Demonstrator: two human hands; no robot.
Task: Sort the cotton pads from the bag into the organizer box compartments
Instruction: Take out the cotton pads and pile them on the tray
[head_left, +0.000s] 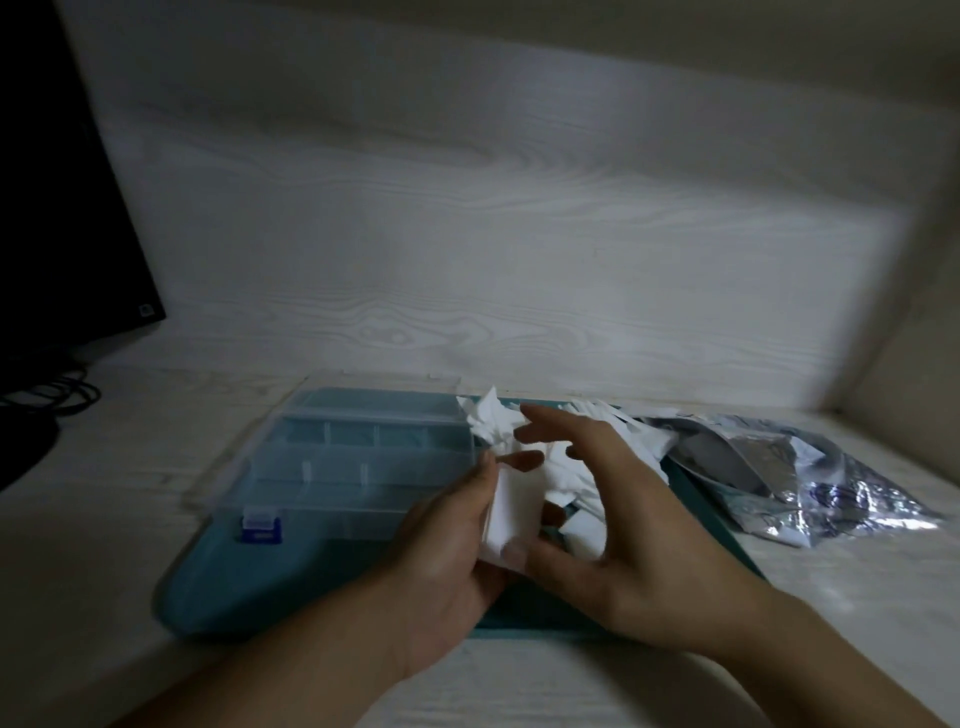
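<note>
Nearest you, your left hand (447, 545) grips a small stack of cotton pads (511, 506), thumb on its left face and fingertips curled round its near edge, so the stack stands roughly on edge with its long side running near to far. Your right hand (613, 519) hovers just right of it, fingers spread and loosely bent over the loose heap of pads (571, 452); its thumb seems to touch the stack's lower corner, though the motion blur makes that hard to confirm, so treat it as holding nothing.

The organizer box (358, 457) lies directly left of the stack, lid open, on the teal tray (291, 587), and its compartments look unfilled from here. That makes your left hand the nearer one to them: the coming move is probably a short carry leftward and slightly far, turning the stack flat to match a compartment's length.

The silver bag (810, 483) rests far right, beyond the heap, well apart from the box.
</note>
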